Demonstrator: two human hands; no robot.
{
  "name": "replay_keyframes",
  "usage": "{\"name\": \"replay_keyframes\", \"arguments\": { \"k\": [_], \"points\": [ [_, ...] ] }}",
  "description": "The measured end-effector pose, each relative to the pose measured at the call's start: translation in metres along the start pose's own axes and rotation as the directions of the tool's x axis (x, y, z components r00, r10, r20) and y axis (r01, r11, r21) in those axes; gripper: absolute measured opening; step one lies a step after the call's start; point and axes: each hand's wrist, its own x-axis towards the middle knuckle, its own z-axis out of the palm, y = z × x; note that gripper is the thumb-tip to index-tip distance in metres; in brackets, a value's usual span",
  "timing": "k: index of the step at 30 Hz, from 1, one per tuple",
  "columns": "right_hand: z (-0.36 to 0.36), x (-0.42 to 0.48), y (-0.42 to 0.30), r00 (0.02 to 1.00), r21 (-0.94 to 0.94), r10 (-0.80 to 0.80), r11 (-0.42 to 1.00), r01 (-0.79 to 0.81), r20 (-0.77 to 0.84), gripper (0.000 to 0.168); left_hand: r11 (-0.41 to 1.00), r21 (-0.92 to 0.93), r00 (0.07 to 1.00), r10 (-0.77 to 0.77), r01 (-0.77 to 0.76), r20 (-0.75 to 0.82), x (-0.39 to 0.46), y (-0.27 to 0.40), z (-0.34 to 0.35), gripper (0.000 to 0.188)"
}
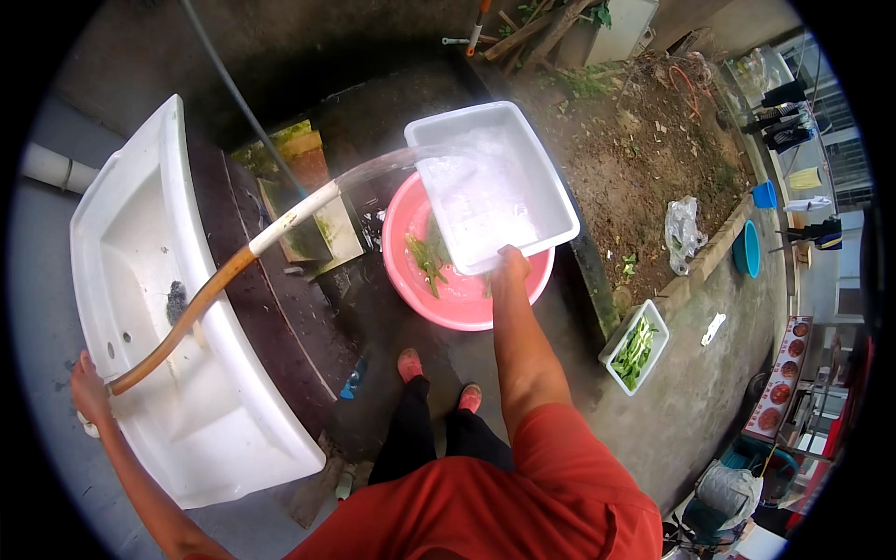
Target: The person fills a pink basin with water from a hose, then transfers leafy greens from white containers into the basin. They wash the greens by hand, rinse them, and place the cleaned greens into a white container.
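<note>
With my right hand (513, 264) I grip the near rim of a white plastic tub (553, 231), held tilted over a pink plastic basin (472, 311). Water arcs into the tub from a hose (227, 276), brown with a white end section, which lies across the white ceramic sink (196, 238). My left hand (89, 395) is at the sink's far left edge, by the hose's other end; its fingers are partly hidden, so its grip on the tap or hose is unclear. Green leafy stalks (423, 262) lie in water in the pink basin, partly covered by the tub.
A white container (658, 353) of green leaves (635, 353) stands on the concrete to the right. Beyond a low brick edging (707, 255) is a soil bed with a clear plastic bag (684, 234). Mossy blocks (343, 234) stand between sink and basin. The ground around my feet is wet.
</note>
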Motion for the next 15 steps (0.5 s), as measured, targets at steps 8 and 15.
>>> {"name": "replay_keyframes", "arguments": {
  "k": [8,15],
  "points": [
    [-0.006,0.012,0.014,0.996,0.084,-0.032,0.996,0.025,0.077,0.053,0.999,0.021,0.995,-0.038,0.037,0.090,0.005,0.004,-0.005,0.047],
    [-0.006,0.007,0.012,0.999,0.049,-0.003,0.999,0.001,0.040,0.052,1.000,-0.001,0.991,-0.009,0.010,0.136,0.016,-0.007,0.003,0.047]
  ]
}}
